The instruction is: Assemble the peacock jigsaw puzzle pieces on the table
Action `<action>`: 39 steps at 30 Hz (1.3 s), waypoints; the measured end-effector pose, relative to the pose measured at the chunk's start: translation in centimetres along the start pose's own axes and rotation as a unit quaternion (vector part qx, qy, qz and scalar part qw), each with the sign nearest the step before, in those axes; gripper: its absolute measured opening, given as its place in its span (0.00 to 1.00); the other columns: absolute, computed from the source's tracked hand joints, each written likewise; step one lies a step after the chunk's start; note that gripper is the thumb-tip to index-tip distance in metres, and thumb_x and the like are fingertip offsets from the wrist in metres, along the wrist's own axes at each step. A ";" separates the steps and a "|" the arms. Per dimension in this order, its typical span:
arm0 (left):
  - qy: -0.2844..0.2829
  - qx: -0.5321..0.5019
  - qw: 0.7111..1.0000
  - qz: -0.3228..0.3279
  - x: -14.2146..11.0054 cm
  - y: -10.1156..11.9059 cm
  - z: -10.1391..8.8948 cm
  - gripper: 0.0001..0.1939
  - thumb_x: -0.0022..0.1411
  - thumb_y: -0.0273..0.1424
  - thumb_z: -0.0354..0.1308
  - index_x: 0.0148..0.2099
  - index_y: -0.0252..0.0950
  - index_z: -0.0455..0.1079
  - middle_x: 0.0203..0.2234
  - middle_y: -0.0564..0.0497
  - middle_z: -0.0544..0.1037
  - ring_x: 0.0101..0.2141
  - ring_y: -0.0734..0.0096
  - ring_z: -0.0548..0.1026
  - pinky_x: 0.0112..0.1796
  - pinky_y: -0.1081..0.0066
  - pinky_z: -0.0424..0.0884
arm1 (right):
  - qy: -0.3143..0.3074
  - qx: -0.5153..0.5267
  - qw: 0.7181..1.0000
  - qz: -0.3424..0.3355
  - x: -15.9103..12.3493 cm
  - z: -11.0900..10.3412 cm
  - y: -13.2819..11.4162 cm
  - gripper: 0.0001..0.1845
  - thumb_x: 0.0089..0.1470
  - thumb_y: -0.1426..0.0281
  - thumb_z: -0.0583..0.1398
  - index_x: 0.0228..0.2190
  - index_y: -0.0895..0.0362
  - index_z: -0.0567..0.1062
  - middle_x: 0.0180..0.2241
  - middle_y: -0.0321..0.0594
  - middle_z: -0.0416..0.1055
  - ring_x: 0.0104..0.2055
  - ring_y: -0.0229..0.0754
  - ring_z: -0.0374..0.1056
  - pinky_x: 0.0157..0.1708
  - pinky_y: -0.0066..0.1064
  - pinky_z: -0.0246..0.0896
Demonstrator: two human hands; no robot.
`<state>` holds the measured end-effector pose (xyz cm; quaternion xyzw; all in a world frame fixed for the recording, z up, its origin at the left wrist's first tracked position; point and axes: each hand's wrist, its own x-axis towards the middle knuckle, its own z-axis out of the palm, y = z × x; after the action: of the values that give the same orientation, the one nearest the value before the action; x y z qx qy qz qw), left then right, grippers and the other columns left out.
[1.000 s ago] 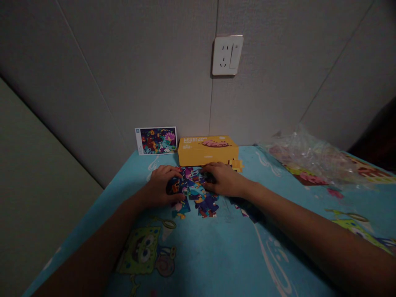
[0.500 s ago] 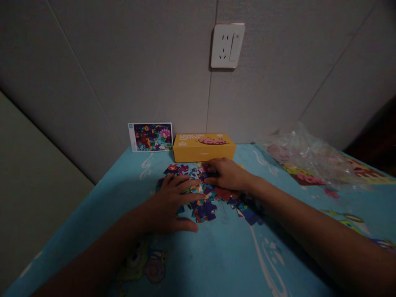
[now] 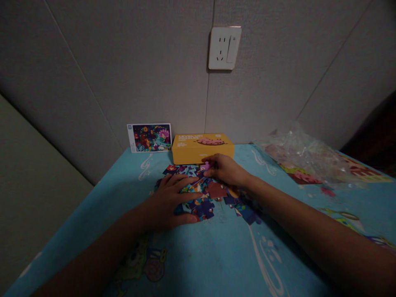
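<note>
A heap of colourful jigsaw pieces (image 3: 206, 206) lies on the blue cloth in the middle of the view. My left hand (image 3: 173, 198) rests over the heap's left side with its fingers spread apart, and the pieces beneath it are hidden. At the heap's far edge, my right hand (image 3: 224, 169) has its thumb and fingers closed around a pink-purple puzzle piece (image 3: 204, 166). A plain reddish-brown puzzle piece (image 3: 217, 190) shows just below that hand. More dark blue pieces (image 3: 247, 212) lie under the right wrist.
Behind the heap stands a yellow puzzle box (image 3: 188, 155) against the wall. Left of it leans a picture card (image 3: 151, 138). A crumpled clear plastic bag (image 3: 305, 150) covers printed sheets at the right. A wall socket (image 3: 224, 48) is above the patterned tablecloth (image 3: 210, 264).
My right hand has risen slightly from the heap, and the pink-purple piece now shows between its fingers. The reddish-brown piece is more exposed. My left hand stays nearly in place.
</note>
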<state>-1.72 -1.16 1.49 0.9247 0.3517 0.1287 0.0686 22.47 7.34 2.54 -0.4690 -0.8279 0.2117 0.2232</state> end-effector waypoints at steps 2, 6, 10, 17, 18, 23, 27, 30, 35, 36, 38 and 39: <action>-0.008 0.006 1.000 -0.003 -0.1 -0.1 0.1 0.30 0.60 0.48 0.64 0.64 0.54 0.66 0.66 0.47 0.63 0.62 0.45 0.60 0.59 0.42 0.55 | 0.006 0.033 0.999 0.013 0.2 0.0 0.0 0.11 0.56 0.68 0.64 0.40 0.60 0.82 0.33 0.44 0.79 0.34 0.45 0.74 0.37 0.35 0.69; -0.006 0.025 1.000 -0.009 -0.2 -0.6 0.7 0.28 0.64 0.46 0.61 0.65 0.54 0.64 0.65 0.47 0.63 0.63 0.45 0.59 0.60 0.41 0.53 | 0.078 0.074 0.994 0.034 0.5 -1.3 -0.7 0.12 0.60 0.66 0.60 0.34 0.61 0.81 0.32 0.46 0.79 0.32 0.44 0.73 0.33 0.34 0.69; 0.032 0.044 0.998 -0.029 -0.1 -1.1 1.6 0.24 0.67 0.37 0.57 0.65 0.53 0.64 0.66 0.47 0.62 0.62 0.46 0.60 0.59 0.42 0.56 | 0.151 0.132 0.979 0.033 -1.4 -3.9 -3.2 0.10 0.56 0.71 0.61 0.40 0.60 0.75 0.33 0.45 0.78 0.33 0.43 0.73 0.30 0.32 0.68; 0.097 0.044 0.994 -0.023 -0.1 -1.0 2.1 0.22 0.68 0.34 0.55 0.62 0.46 0.68 0.63 0.44 0.65 0.62 0.48 0.60 0.60 0.43 0.56 | -0.081 0.187 0.975 -0.084 -11.3 -0.8 -6.3 0.05 0.55 0.72 0.61 0.36 0.56 0.74 0.28 0.36 0.73 0.28 0.37 0.68 0.26 0.28 0.61; 0.100 0.037 0.994 -0.015 -0.1 -0.9 1.9 0.23 0.67 0.35 0.56 0.63 0.47 0.67 0.63 0.44 0.65 0.62 0.48 0.60 0.60 0.44 0.56 | -0.083 0.160 0.977 -0.117 -12.2 0.1 -6.1 0.03 0.54 0.72 0.62 0.34 0.56 0.74 0.29 0.37 0.73 0.30 0.38 0.69 0.29 0.29 0.62; 0.086 0.022 0.996 0.023 -0.2 -0.5 1.1 0.25 0.64 0.42 0.60 0.63 0.48 0.67 0.64 0.45 0.62 0.63 0.45 0.57 0.60 0.44 0.57 | -0.080 0.109 0.978 -0.157 -12.7 2.0 -4.6 0.05 0.50 0.74 0.64 0.29 0.56 0.72 0.28 0.37 0.73 0.34 0.41 0.67 0.33 0.32 0.62; 0.082 0.011 0.995 0.050 -0.2 -0.1 0.7 0.24 0.64 0.46 0.60 0.60 0.48 0.69 0.65 0.46 0.62 0.63 0.46 0.56 0.59 0.45 0.58 | -0.088 0.082 0.977 -0.175 -12.3 1.4 -4.5 0.07 0.49 0.75 0.65 0.28 0.56 0.71 0.26 0.35 0.70 0.32 0.40 0.65 0.31 0.30 0.58; 0.083 0.006 0.994 0.073 -0.2 0.3 0.5 0.24 0.64 0.48 0.60 0.60 0.48 0.69 0.65 0.46 0.61 0.63 0.47 0.56 0.60 0.45 0.57 | -0.096 0.065 0.977 -0.178 -12.5 1.1 -4.6 0.08 0.50 0.74 0.66 0.29 0.56 0.70 0.26 0.35 0.71 0.33 0.41 0.65 0.30 0.30 0.56; 0.070 -0.009 0.994 0.086 -0.3 1.2 0.5 0.28 0.61 0.51 0.62 0.60 0.49 0.68 0.65 0.45 0.61 0.64 0.45 0.53 0.59 0.45 0.59 | -0.088 0.016 0.980 -0.175 -12.5 0.7 -4.7 0.12 0.49 0.67 0.69 0.31 0.56 0.72 0.28 0.37 0.73 0.35 0.44 0.67 0.32 0.33 0.58; 0.070 -0.016 0.994 0.088 -0.2 1.4 0.4 0.30 0.59 0.53 0.63 0.59 0.49 0.69 0.65 0.44 0.61 0.64 0.44 0.53 0.59 0.45 0.59 | -0.084 0.011 0.981 -0.176 -12.4 0.7 -4.7 0.13 0.48 0.66 0.70 0.31 0.56 0.72 0.28 0.38 0.74 0.35 0.45 0.67 0.32 0.34 0.59; 0.060 -0.033 0.993 0.093 -0.2 2.2 0.2 0.32 0.53 0.57 0.65 0.55 0.48 0.73 0.66 0.46 0.59 0.64 0.43 0.52 0.60 0.45 0.57 | -0.085 0.012 0.980 -0.181 -12.2 0.8 -4.5 0.12 0.48 0.66 0.69 0.31 0.57 0.73 0.29 0.39 0.74 0.36 0.45 0.68 0.33 0.34 0.60; 0.051 -0.042 0.993 0.096 -0.1 2.6 0.1 0.31 0.50 0.57 0.67 0.52 0.48 0.74 0.66 0.47 0.59 0.64 0.43 0.51 0.61 0.45 0.55 | -0.091 0.018 0.978 -0.188 -12.2 0.8 -4.4 0.11 0.48 0.66 0.69 0.32 0.57 0.73 0.30 0.40 0.75 0.36 0.45 0.69 0.34 0.34 0.61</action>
<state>-0.15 -3.18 1.95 0.9429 0.2585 0.1958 0.0764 24.60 -5.44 2.28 -0.2800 -0.9141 0.2229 0.1907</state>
